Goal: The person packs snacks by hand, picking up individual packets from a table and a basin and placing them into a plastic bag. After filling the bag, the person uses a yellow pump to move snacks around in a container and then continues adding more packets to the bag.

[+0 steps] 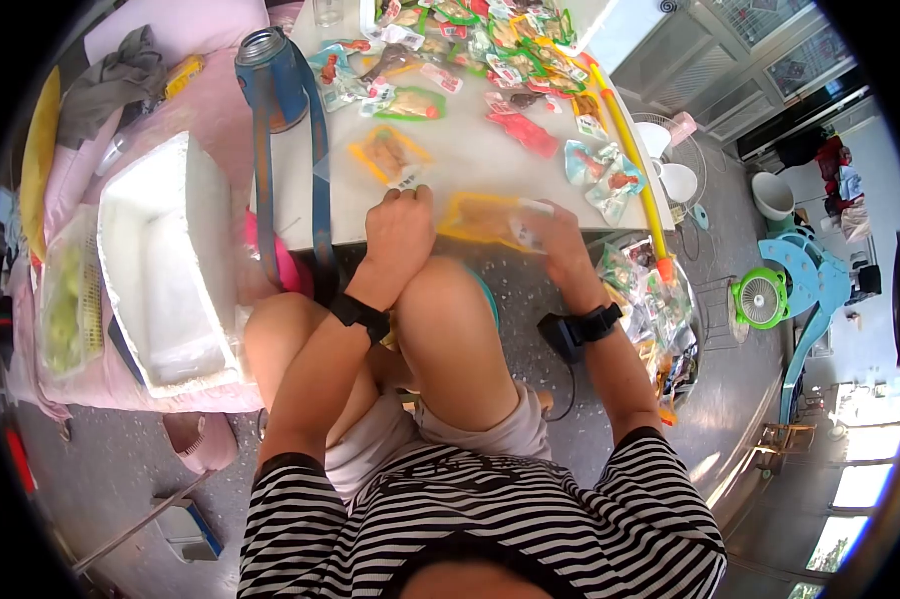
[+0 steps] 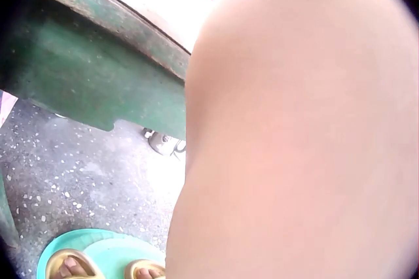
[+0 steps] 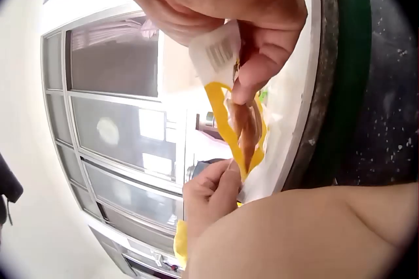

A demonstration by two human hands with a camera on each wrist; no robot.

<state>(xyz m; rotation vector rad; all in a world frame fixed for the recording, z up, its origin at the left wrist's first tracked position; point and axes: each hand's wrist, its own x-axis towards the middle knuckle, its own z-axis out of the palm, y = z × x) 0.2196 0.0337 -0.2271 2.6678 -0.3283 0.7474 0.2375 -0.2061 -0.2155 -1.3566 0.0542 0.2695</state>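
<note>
In front of the knees, my right hand pinches the white, barcoded end of a yellow-edged food packet, blurred in the head view. Brown food shows through its clear window in the right wrist view. My left hand is over the table's front edge with curled fingers. The right wrist view has the thumb and finger of the left hand pinching at the lower end of the packet. Another yellow-edged packet lies flat just beyond the left knuckles. The knee hides most of the left wrist view.
Many snack packets are heaped at the table's far side, and more fill a container at right. A blue flask with a strap stands at left. A white foam box sits on the pink bed. A yellow pole lines the right edge.
</note>
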